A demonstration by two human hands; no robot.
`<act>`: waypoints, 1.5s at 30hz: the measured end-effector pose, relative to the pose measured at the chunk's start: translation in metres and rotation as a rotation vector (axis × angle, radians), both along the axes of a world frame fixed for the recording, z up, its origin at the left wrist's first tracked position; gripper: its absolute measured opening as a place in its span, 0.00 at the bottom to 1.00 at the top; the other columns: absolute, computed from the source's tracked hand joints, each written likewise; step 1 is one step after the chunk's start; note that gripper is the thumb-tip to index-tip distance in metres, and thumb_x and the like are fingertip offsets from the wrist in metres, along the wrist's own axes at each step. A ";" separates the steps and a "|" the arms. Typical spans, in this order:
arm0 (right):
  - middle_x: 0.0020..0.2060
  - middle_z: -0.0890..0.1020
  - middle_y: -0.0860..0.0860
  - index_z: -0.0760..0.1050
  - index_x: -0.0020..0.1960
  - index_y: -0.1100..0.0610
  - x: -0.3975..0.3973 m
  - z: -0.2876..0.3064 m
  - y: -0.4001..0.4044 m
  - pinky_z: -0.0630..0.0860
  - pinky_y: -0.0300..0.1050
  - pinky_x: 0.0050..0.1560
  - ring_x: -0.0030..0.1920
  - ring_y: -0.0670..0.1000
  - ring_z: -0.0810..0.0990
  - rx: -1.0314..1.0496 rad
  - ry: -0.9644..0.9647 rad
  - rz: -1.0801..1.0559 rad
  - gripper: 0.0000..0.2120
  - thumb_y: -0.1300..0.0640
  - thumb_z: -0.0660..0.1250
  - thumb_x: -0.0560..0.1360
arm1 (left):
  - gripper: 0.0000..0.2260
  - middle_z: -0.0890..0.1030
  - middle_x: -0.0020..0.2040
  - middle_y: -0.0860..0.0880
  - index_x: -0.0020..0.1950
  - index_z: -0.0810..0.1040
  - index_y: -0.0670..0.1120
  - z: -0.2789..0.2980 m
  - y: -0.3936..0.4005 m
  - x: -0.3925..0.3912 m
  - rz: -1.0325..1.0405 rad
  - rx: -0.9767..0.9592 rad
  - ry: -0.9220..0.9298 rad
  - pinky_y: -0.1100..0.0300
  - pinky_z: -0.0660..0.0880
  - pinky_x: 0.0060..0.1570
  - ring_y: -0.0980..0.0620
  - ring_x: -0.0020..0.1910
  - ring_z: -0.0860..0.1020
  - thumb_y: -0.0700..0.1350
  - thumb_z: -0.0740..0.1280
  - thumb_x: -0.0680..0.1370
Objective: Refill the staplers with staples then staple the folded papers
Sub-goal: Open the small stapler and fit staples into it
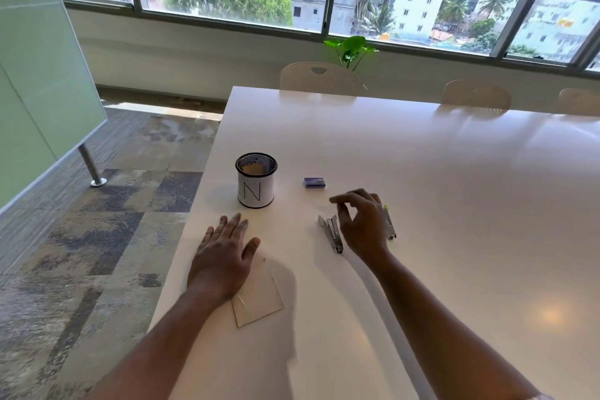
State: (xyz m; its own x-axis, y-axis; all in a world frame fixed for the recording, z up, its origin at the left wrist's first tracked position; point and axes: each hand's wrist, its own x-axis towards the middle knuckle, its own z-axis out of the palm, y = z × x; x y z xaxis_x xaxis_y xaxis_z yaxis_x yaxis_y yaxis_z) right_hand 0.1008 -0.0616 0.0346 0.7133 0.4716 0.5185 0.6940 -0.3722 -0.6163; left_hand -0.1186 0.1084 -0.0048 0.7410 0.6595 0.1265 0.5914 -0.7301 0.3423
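Head view puts the nearer stapler (331, 234) just to the left of my right hand (362, 221), lying flat on the white table (454, 204) with its long axis running away from me, far end leaning a little left and near end pointing back toward my wrist. My right fingers are loosely curled above it, thumb and forefinger drawn toward each other but holding nothing that I can see; they hang over and slightly right of the stapler's body, so the reach looks like a short drop down and left. A second stapler (389, 224) with a yellow-green tip lies just past the right side of the same hand, roughly parallel to the first. The staple box (314, 182) sits further out, beyond my fingertips and a little left. My left hand (224, 253) is well apart from all of these, fingers straight and slightly spread, palm resting on the folded papers (259, 299). Beyond it stands the mesh pen holder (256, 183). My right hand is plainly the nearer one for either stapler.
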 end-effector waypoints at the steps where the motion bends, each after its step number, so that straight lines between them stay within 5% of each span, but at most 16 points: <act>1: 0.46 0.84 0.44 0.87 0.49 0.49 0.002 -0.004 -0.011 0.70 0.42 0.50 0.50 0.51 0.77 0.000 -0.005 -0.037 0.12 0.65 0.72 0.77 | 0.27 0.55 0.83 0.54 0.82 0.59 0.52 0.000 0.001 -0.001 0.000 -0.001 0.003 0.52 0.51 0.81 0.53 0.83 0.52 0.61 0.50 0.85; 9: 0.53 0.82 0.47 0.87 0.50 0.46 0.029 -0.024 -0.077 0.74 0.53 0.55 0.58 0.56 0.75 -0.202 -0.083 -0.270 0.11 0.61 0.76 0.71 | 0.26 0.59 0.83 0.49 0.80 0.65 0.48 0.013 -0.015 0.010 0.014 -0.063 -0.035 0.50 0.48 0.81 0.49 0.83 0.52 0.59 0.54 0.85; 14: 0.59 0.80 0.52 0.88 0.55 0.47 0.040 -0.031 -0.090 0.76 0.53 0.59 0.57 0.59 0.80 -0.304 -0.028 -0.194 0.10 0.55 0.74 0.76 | 0.25 0.60 0.82 0.51 0.79 0.66 0.49 0.011 -0.064 0.026 -0.053 -0.053 -0.067 0.53 0.47 0.80 0.51 0.83 0.53 0.58 0.58 0.84; 25: 0.54 0.80 0.54 0.89 0.53 0.54 0.067 -0.031 -0.099 0.75 0.47 0.58 0.52 0.60 0.80 -0.241 0.046 -0.228 0.08 0.58 0.72 0.78 | 0.25 0.63 0.81 0.52 0.78 0.67 0.50 0.007 -0.091 0.032 -0.016 -0.004 -0.054 0.54 0.58 0.78 0.51 0.81 0.60 0.58 0.60 0.83; 38: 0.59 0.78 0.54 0.85 0.59 0.49 0.082 -0.029 -0.109 0.76 0.55 0.57 0.59 0.63 0.76 -0.210 -0.029 -0.264 0.14 0.57 0.74 0.73 | 0.26 0.64 0.81 0.51 0.78 0.67 0.49 0.004 -0.084 0.036 -0.041 -0.009 -0.032 0.53 0.59 0.78 0.51 0.80 0.62 0.58 0.62 0.82; 42: 0.54 0.80 0.51 0.85 0.55 0.50 0.069 -0.028 -0.103 0.77 0.51 0.58 0.55 0.57 0.78 -0.118 -0.055 -0.080 0.11 0.59 0.75 0.73 | 0.24 0.69 0.77 0.50 0.74 0.72 0.47 0.011 -0.080 0.044 -0.021 0.012 0.001 0.55 0.65 0.74 0.50 0.76 0.68 0.57 0.65 0.81; 45: 0.50 0.79 0.43 0.83 0.57 0.47 0.044 -0.028 -0.090 0.75 0.42 0.47 0.44 0.44 0.80 -0.133 0.096 0.155 0.10 0.50 0.73 0.76 | 0.18 0.76 0.67 0.46 0.65 0.77 0.44 0.013 -0.083 0.055 0.028 0.010 -0.043 0.52 0.71 0.66 0.45 0.66 0.75 0.52 0.70 0.79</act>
